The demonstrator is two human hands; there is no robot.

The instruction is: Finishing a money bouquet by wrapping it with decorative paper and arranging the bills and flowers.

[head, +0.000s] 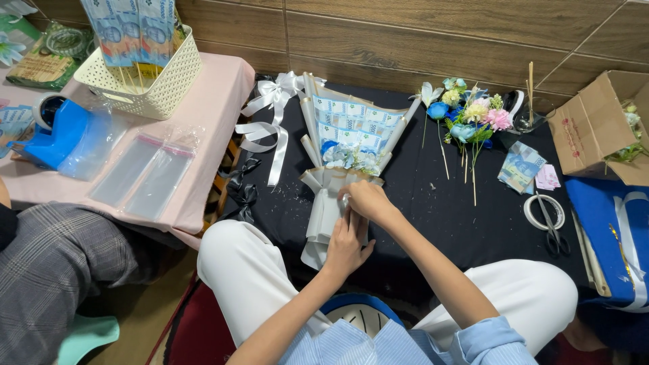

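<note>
On the black cloth (433, 203), a money bouquet (346, 145) lies flat with its fan of folded banknotes and small blue-and-white flowers pointing toward the wooden wall, and its cream paper handle (323, 216) pointing back at the person's knees. Both hands meet at the neck of that bouquet, where the wrapping narrows. The right hand (365, 201) is curled over the neck, fingers closed in a grip on the gathered paper. The left hand (346, 247) rests just below it on the handle, fingers held together and laid along the wrap; whether it pinches anything cannot be told.

To gather the neck well, a firm hold with the right hand seems wise while the left smooths the folds downward, so the paper pleats evenly and does not crease sideways or let the notes slip.

Left of the bouquet, a white satin ribbon bow (270, 115) lies touching its upper edge. Right of the bouquet rest loose artificial flowers (466, 118) in blue, pink and yellow, then a few folded banknotes (519, 165), and farther right a roll of tape with scissors (551, 220) across it. Well left of the bouquet, clear plastic sleeves (145, 176) sit on a pink table.
</note>
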